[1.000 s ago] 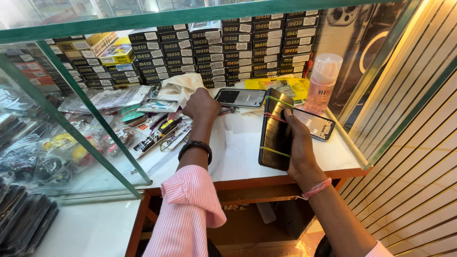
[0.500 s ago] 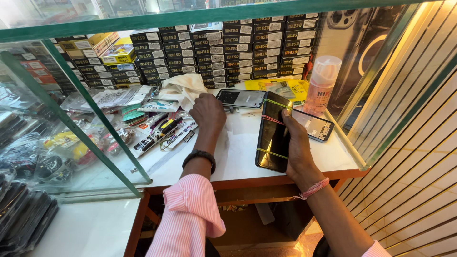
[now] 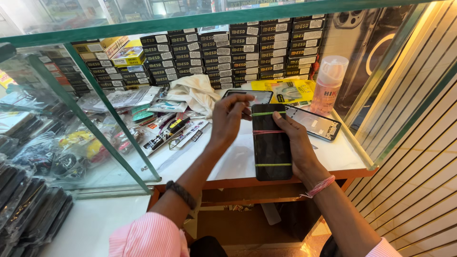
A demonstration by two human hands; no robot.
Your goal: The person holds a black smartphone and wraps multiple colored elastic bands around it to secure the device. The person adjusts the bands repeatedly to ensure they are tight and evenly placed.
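A black phone (image 3: 271, 147) bound with green and red rubber bands is held upright over the white counter (image 3: 228, 164) by my right hand (image 3: 297, 143), which grips its right edge. My left hand (image 3: 228, 119) is at the phone's upper left corner, fingers pinched near the top green band. Whether the fingers hold the band is unclear. Behind them another phone (image 3: 247, 96) lies flat, and a third phone (image 3: 313, 123) lies to the right.
Stacks of small black boxes (image 3: 228, 54) line the back. A pink spray bottle (image 3: 328, 83) stands at the right by the glass wall. A white cloth (image 3: 193, 93), yellow packets (image 3: 288, 90), tools and packets (image 3: 171, 128) lie on the counter. Green-edged glass panes (image 3: 100, 102) stand left.
My left hand has drawn back from the far phone to the top of the banded phone. The right hand has turned and raised the banded phone nearer to me.
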